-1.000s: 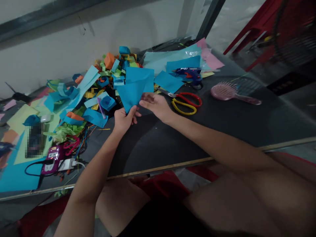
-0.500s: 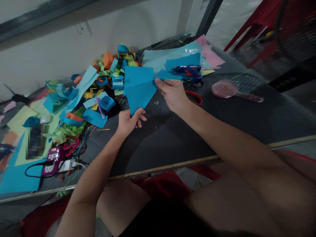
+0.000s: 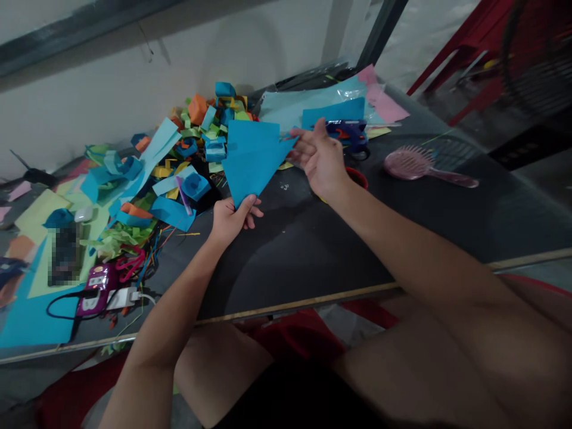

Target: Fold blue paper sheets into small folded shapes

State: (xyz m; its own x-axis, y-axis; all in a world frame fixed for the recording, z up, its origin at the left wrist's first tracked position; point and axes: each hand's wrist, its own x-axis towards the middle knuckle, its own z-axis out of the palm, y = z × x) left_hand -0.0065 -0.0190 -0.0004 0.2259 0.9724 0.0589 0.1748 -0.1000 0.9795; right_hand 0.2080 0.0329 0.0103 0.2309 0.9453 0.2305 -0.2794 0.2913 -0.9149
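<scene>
A folded sheet of blue paper (image 3: pixel 254 158) is held up above the dark table. My left hand (image 3: pixel 235 218) pinches its lower tip between thumb and fingers. Close to the paper's pointed right corner is my right hand (image 3: pixel 324 155), palm turned up and fingers apart; it grips nothing, though whether a fingertip touches the corner I cannot tell. Behind this hand lies a blue glue gun (image 3: pixel 351 132), and scissors with a red handle (image 3: pixel 358 178) are partly hidden by the wrist.
Paper strips and small folded shapes (image 3: pixel 197 110) are heaped along the wall. A pink hairbrush (image 3: pixel 409 162) lies to the right. On the left are a phone (image 3: pixel 65 255), a purple power strip (image 3: pixel 99 289) with cables, and paper sheets (image 3: pixel 38 319). A fan (image 3: pixel 536 59) stands far right.
My right hand has let go of the paper's right corner, opened its fingers and moved slightly right. The left hand keeps its pinch on the lower tip.
</scene>
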